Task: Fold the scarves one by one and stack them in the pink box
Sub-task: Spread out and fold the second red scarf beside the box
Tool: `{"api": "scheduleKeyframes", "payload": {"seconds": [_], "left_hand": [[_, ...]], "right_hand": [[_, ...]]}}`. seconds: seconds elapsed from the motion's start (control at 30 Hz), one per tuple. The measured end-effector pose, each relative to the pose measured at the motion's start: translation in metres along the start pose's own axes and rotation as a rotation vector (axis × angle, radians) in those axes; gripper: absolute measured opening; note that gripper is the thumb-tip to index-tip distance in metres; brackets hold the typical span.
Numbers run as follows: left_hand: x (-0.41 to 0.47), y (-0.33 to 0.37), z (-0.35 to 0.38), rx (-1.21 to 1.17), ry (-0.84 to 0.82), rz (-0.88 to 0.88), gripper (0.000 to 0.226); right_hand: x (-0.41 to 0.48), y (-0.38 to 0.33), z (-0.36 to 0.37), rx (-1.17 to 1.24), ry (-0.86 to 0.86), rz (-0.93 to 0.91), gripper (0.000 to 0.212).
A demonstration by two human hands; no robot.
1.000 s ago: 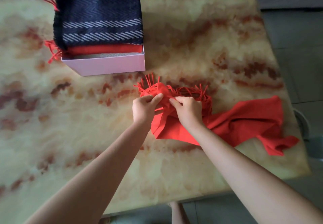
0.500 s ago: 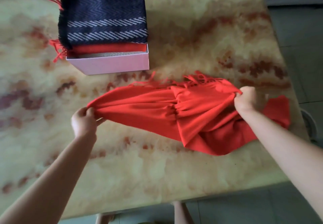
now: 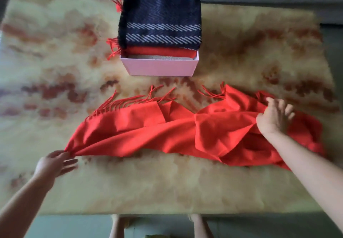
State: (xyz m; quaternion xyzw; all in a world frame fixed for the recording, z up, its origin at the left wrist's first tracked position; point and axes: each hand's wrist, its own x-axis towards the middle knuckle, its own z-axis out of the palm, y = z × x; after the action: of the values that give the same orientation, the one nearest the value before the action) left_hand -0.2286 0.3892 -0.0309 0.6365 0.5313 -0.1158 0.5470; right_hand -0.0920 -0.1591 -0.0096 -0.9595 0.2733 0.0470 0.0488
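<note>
Soft, even daylight; whole frame smeared w/ motion blur.
No hard shadows or glare, only faint shade under folds of the red scarf [image 3: 148, 137]. Pattern on the table [image 3: 167, 185] breaks into blocky patches. Left hand [image 3: 53, 163] & right hand [image 3: 274, 117] are streaked, so grip isn't readable. Wide-angle lens bows the table's edges, esp. at corners. Pink box [image 3: 159, 67] is approx. the sharpest thing, but soft too.
</note>
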Motion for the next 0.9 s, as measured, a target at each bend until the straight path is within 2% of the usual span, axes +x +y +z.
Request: {"api": "scheduleKeyframes", "payload": {"seconds": [0.07, 0.17, 0.27, 0.37, 0.43, 0.53, 0.67, 0.8, 0.9], "left_hand": [[-0.003, 0.004, 0.010, -0.062, -0.076, 0.001, 0.015], [0.003, 0.011, 0.024, -0.138, -0.130, 0.008, 0.013], [0.013, 0.017, 0.035, -0.200, -0.095, -0.019, 0.009], [0.024, 0.020, 0.036, -0.225, 0.010, -0.006, 0.021], [0.030, 0.023, 0.034, -0.255, 0.055, -0.002, 0.026], [0.035, 0.029, 0.031, -0.320, 0.025, 0.025, 0.018], [0.035, 0.032, 0.016, -0.328, 0.015, 0.120, 0.007], [0.035, 0.023, -0.014, -0.381, 0.004, 0.161, 0.017], [0.032, 0.015, -0.038, -0.480, 0.019, 0.112, 0.019]], "right_hand": [[-0.016, -0.050, 0.007, 0.066, 0.035, -0.208, 0.045], [-0.039, -0.118, 0.025, 0.140, -0.197, -0.411, 0.027], [-0.072, -0.182, 0.038, 0.157, -0.337, -0.580, 0.030], [-0.096, -0.228, 0.055, 0.044, -0.420, -0.590, 0.048], [-0.105, -0.248, 0.065, -0.012, -0.393, -0.554, 0.050], [-0.112, -0.269, 0.070, 0.072, -0.382, -0.458, 0.031], [-0.116, -0.283, 0.067, 0.060, -0.404, -0.447, 0.010], [-0.118, -0.302, 0.066, 0.325, -0.461, -0.457, 0.030], [-0.131, -0.337, 0.056, 0.437, -0.488, -0.577, 0.028]]}}
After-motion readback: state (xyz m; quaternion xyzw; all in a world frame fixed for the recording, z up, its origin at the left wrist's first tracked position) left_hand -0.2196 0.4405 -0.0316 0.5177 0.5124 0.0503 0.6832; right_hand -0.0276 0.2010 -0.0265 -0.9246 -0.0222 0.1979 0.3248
